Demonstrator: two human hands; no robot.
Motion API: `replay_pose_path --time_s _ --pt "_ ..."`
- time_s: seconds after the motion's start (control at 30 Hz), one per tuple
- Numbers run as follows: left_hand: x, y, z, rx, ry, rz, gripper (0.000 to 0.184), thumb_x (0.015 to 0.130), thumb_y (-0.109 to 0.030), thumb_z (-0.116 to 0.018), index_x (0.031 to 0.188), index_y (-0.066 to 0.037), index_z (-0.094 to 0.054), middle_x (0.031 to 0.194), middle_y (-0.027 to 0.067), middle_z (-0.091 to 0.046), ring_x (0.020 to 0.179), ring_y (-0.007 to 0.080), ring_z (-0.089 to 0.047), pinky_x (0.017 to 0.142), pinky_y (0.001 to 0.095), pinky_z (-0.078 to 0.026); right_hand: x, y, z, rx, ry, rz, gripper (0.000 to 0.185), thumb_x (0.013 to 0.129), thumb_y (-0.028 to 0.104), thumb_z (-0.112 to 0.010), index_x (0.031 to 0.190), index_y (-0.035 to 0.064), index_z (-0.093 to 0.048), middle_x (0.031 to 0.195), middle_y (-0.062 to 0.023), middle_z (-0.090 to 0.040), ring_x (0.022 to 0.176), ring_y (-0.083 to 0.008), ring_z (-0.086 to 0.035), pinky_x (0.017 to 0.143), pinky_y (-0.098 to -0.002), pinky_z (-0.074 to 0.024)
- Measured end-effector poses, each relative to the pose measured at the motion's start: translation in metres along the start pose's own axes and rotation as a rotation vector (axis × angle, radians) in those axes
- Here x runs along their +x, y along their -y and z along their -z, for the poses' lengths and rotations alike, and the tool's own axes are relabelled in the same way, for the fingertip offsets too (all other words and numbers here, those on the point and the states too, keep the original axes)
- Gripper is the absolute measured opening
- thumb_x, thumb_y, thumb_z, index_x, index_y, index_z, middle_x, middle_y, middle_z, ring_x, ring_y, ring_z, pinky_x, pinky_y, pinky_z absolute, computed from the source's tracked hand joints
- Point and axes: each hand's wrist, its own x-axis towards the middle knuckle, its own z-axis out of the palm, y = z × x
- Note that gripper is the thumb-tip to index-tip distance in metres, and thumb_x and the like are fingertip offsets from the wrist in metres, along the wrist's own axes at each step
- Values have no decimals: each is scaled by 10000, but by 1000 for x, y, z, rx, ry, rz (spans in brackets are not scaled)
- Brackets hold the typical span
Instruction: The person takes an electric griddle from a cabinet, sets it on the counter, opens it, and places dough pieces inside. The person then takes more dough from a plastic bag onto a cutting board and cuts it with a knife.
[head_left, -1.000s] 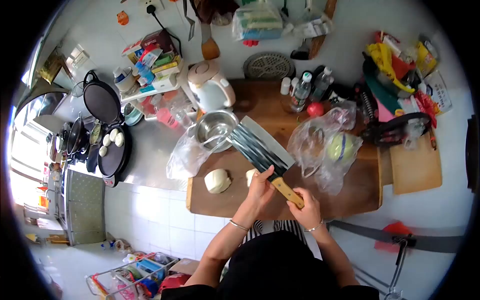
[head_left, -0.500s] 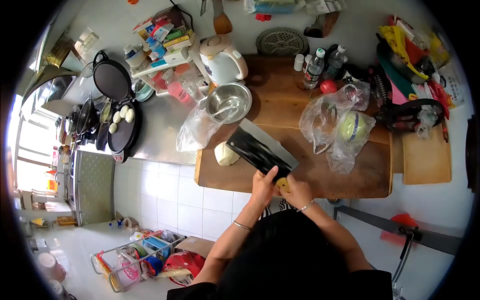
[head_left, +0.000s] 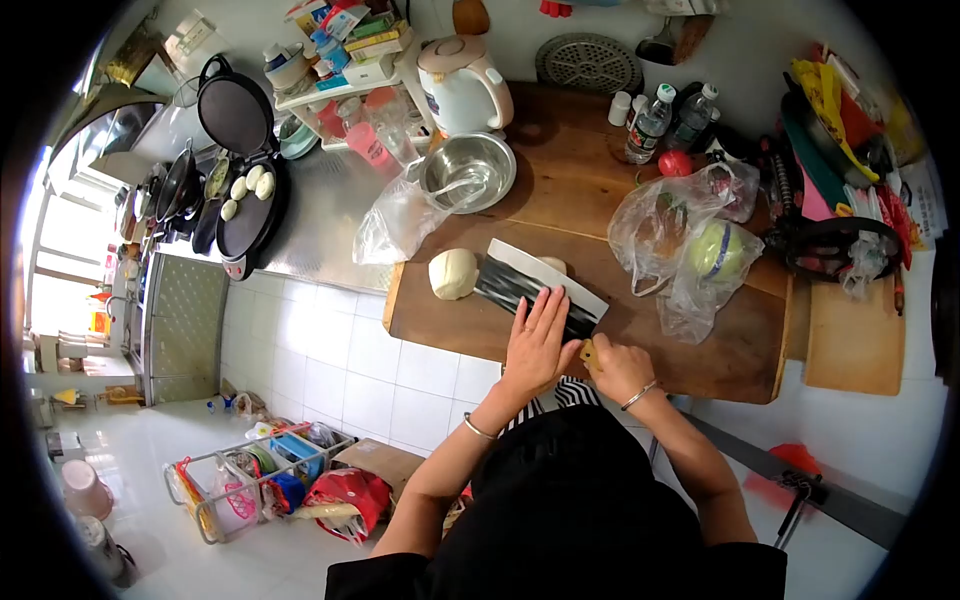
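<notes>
A cleaver [head_left: 530, 300] with a broad dark blade lies nearly flat low over the wooden table. My right hand [head_left: 620, 370] is wrapped round its yellowish handle. On the blade's upper face rests my left hand [head_left: 540, 345], palm down with fingers stretched out. Just past the blade's far edge shows a bit of a small pale piece [head_left: 553, 265], probably dough; the blade hides the rest of it. To the left of the cleaver's tip sits a larger lump of white dough [head_left: 453, 274], near the table's left edge.
A steel bowl [head_left: 467, 172] and clear plastic bag [head_left: 395, 225] stand beyond the dough, near an electric kettle [head_left: 462, 85]. At right, plastic bags hold a round green vegetable [head_left: 716, 250]. An open electric griddle [head_left: 250, 215] at left carries several pale dough pieces. Bottles [head_left: 650, 125] stand behind.
The cleaver has come down from a raised tilt to lie nearly flat. My left hand has moved from beside the handle onto the blade, fingers spread out. The whole view has shifted slightly.
</notes>
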Motion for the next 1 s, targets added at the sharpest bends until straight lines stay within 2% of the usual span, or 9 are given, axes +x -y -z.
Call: replay_pose_path --time_s 0.23,0.37,0.43,0.47,0.53,0.63,0.8,0.93,1.0 --pt "19 14 -1 73 -96 164 655 819 -350 -577 1328 14 -384 1427 174 -311 1345 323 -251 1078 542 -123 -3 -6 -14 70 110 -58 316 762 278 -633 906 39 -484 734 -206 -635 682 -380 -627 591 -472 -490" --pt "11 41 2 -123 -383 250 581 818 -155 -579 1319 46 -365 1424 244 -269 1341 389 -221 1092 508 -117 -3 -20 -33 159 17 -121 363 739 284 -667 938 28 -503 768 -235 -631 699 -403 -621 594 -472 -491" --pt "2 63 -4 -235 -413 302 573 806 -103 -585 1317 37 -366 1419 252 -265 1334 393 -227 1092 484 -159 -3 -27 -34 507 -135 -103 347 725 248 -674 939 20 -523 743 -228 -622 672 -402 -611 598 -434 -497" --pt "-3 77 -11 -265 -306 322 591 793 -102 -604 1318 28 -366 1419 251 -261 1330 395 -231 1086 485 -181 -5 -30 -31 508 -135 -105 347 725 248 -674 939 20 -523 743 -228 -622 672 -402 -611 598 -434 -497" --pt "-6 92 -26 -254 -137 335 702 730 -130 -681 1336 -4 -350 1421 237 -255 1320 395 -246 1065 490 -240 -6 -33 -20 958 108 -369 282 718 192 -646 899 10 -528 684 -181 -595 625 -369 -593 593 -398 -486" --pt "7 90 -31 -78 10 163 792 680 -165 -727 1354 -34 -331 1431 208 -254 1320 382 -259 1061 479 -257 -4 -43 -29 889 -173 -186 242 715 168 -616 871 3 -532 649 -142 -559 605 -318 -571 581 -388 -469" --pt "54 85 -38 207 266 -45 922 610 -233 -773 1396 -174 -293 1426 124 -294 1320 324 -284 1042 505 -283 -3 -51 -34 726 -270 -286 221 714 164 -625 846 6 -545 727 -157 -599 670 -312 -600 610 -388 -470" --pt "77 90 -38 108 409 -86 899 603 -231 -774 1381 -173 -327 1368 134 -363 1278 337 -337 1034 477 -305 -11 -47 -30 726 -258 -295 255 716 194 -652 848 5 -543 746 -177 -610 694 -323 -611 610 -399 -466" --pt "85 87 -29 13 485 121 835 636 -215 -768 1359 -114 -363 1285 161 -435 1191 317 -443 992 426 -372 -12 -48 -33 705 -226 -298 256 721 188 -653 858 2 -544 745 -187 -605 689 -323 -613 620 -393 -471"
